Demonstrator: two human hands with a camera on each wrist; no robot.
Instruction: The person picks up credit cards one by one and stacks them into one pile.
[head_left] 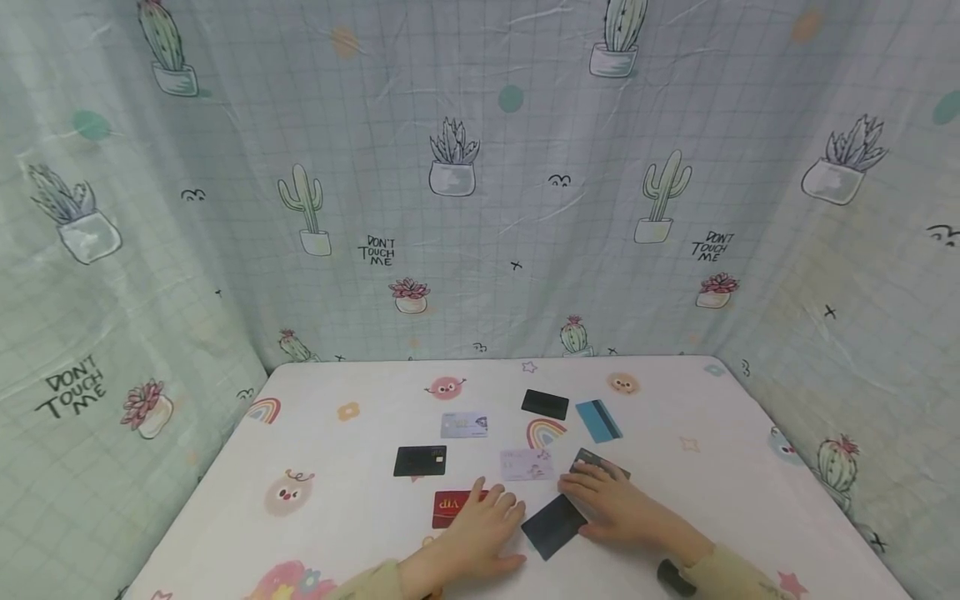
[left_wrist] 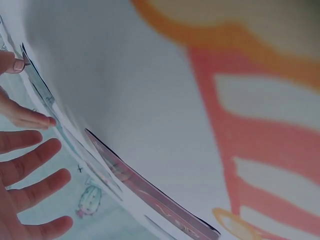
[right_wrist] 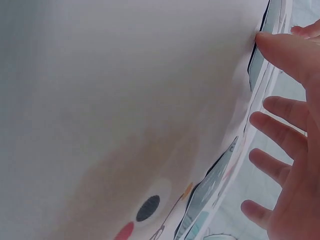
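My left hand [head_left: 480, 533] is over the lower right of the red VIP card [head_left: 447, 507], covering part of it; the left wrist view shows its fingers spread. My right hand [head_left: 611, 504] reaches in from the right, its thumb at the edge of a plain dark card [head_left: 553, 527] that lies between the hands. Its other fingers are extended over a dark grey card [head_left: 600, 462], partly hidden beneath them in the head view. In the right wrist view the thumb [right_wrist: 280, 50] touches a card's edge, and the fingers are spread apart.
Other cards lie flat on the patterned white table [head_left: 330, 517]: a black chip card [head_left: 420, 461], a silvery card [head_left: 464, 425], a pale pink card [head_left: 527, 464], a black card [head_left: 545, 404] and a blue striped card [head_left: 598, 421]. A cactus-print curtain [head_left: 510, 225] surrounds the table's back and sides.
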